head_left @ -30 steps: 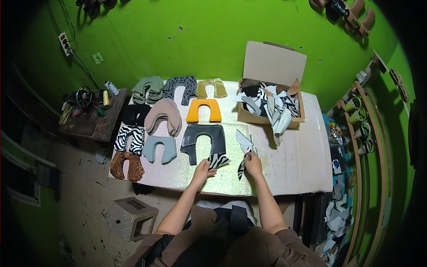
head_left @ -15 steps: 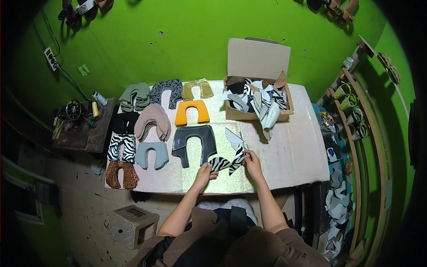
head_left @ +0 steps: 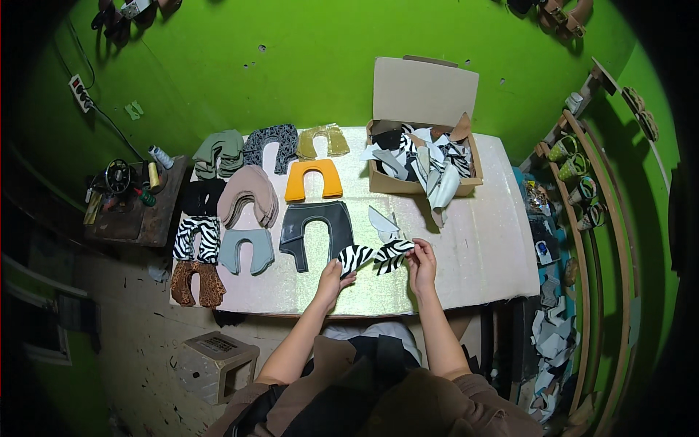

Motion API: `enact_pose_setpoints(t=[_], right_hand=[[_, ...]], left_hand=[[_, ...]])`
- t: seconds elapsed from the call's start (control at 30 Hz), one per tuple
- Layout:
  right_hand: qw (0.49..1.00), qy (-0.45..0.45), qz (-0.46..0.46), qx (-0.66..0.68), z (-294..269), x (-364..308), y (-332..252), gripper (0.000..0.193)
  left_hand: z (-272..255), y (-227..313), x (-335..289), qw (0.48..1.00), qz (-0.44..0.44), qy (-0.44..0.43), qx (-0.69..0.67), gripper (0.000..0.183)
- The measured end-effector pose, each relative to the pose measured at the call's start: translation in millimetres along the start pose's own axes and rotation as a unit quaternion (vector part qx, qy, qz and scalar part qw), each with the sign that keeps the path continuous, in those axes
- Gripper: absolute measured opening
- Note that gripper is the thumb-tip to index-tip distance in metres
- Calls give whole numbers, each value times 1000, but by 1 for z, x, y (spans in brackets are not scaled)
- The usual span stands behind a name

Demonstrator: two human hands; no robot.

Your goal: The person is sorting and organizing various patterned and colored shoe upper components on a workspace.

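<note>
My left hand (head_left: 330, 282) is closed on a curved zebra-print scrap (head_left: 354, 256), thumb on top. Another zebra-print scrap (head_left: 394, 253) is pinched by its right end in my right hand (head_left: 422, 264). The inner ends of the two scraps come close together over the table; whether they are joined I cannot tell. Just beyond them lie pale grey-white scraps (head_left: 381, 223), partly covered. Left of these rests a stack of black U-shaped pieces (head_left: 295, 231), beside my left hand.
More stacks of U-shaped pieces cover the table's left: an orange one (head_left: 295, 191), a zebra-print one (head_left: 209, 237) and several others. An open cardboard box (head_left: 393, 186) full of scraps stands at the back right. A stool (head_left: 207, 368) is below the table.
My right hand has raised and turned its zebra scrap from hanging nearly upright to lying more sideways. My left hand has moved slightly left and up with its scrap.
</note>
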State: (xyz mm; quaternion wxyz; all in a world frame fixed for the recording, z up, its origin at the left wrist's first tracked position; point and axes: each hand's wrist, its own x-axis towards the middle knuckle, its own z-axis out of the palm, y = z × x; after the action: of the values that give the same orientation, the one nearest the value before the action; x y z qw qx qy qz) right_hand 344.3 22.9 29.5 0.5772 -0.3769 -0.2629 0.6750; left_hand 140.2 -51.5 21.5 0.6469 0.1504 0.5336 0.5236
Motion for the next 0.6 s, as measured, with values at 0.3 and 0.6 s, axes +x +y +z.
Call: enact_pose_setpoints(t=[0.3, 0.6], right_hand=[[995, -5, 10, -103, 19, -15, 14, 17], [904, -105, -72, -407, 19, -26, 33, 19]], left_hand=[[-3, 0, 1, 999, 1, -11, -35, 28], [1, 4, -7, 999, -8, -39, -34, 33]])
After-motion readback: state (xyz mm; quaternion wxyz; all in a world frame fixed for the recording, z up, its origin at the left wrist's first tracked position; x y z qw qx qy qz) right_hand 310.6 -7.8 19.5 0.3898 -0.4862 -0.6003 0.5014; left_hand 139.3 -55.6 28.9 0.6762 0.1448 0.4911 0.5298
